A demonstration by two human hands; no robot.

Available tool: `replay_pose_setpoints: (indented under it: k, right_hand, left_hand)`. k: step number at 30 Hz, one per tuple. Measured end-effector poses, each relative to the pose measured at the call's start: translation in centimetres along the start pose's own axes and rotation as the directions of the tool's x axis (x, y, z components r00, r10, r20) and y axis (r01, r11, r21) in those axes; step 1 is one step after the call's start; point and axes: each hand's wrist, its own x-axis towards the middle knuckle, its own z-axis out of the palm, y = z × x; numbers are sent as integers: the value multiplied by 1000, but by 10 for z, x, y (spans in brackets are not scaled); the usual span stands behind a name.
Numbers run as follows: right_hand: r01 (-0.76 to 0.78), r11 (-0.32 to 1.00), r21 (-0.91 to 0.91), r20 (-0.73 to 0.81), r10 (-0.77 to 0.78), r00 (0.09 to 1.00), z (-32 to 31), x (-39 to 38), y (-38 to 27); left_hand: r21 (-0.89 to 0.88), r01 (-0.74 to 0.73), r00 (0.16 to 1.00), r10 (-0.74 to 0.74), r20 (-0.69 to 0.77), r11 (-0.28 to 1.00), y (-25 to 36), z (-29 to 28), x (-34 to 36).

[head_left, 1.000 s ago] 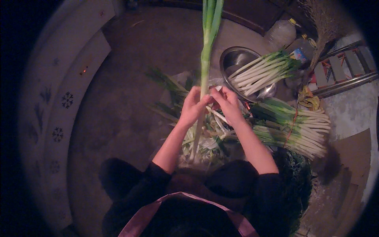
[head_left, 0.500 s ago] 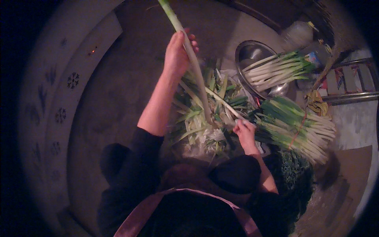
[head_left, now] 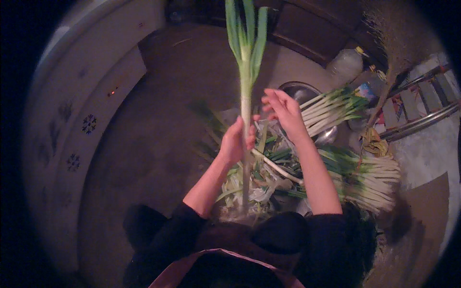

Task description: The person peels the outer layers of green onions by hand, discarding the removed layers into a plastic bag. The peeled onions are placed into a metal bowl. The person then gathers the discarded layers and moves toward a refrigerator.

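Note:
My left hand (head_left: 235, 139) is wrapped around the white stalk of a long green onion (head_left: 246, 77). The onion stands nearly upright, its green leaves pointing away from me and its blurred lower end toward my lap. My right hand (head_left: 284, 111) is raised just right of the stalk, apart from it, with loosely bent fingers and nothing visible in them. Below both hands lies a heap of stripped leaves and peelings (head_left: 230, 185). Another white onion stalk (head_left: 278, 169) lies across this heap.
At the right, a metal bowl (head_left: 300, 89) carries a bunch of white-stalked green onions (head_left: 331, 113). Nearer lies a tied bundle of green onions (head_left: 370, 180). Behind are a clear plastic jug (head_left: 346, 65) and a twig broom (head_left: 391, 72). A pale appliance panel (head_left: 103, 91) curves along the left.
My left hand has come down and nearer with the onion, which is now more upright. My right hand has left the heap and risen up beside the onion's stalk.

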Motion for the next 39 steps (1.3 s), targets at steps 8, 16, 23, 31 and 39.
replay_pose_setpoints:
  k: [8,16,23,31,39]
  right_hand:
    - [106,965,-241,-258,-168,951,25,21,6]
    - [67,847,527,-255,82,964,22,2,9]
    - [61,855,515,-342,140,929,6,-8,13]
    - [246,833,496,-478,25,878,-50,-2,13]
    - [-70,793,-606,-7,83,997,-54,-68,53]
  left_hand:
    - [612,-160,894,377,-242,774,-32,31,-12]
    - [311,-42,996,63,-60,949,-4,18,-15]
    - [442,15,997,-44,55,897,-5,26,-17]
    - [465,32,995,-70,66,885,4,14,-17]
    - [551,30,998,9,-67,834,-12,7,-10]
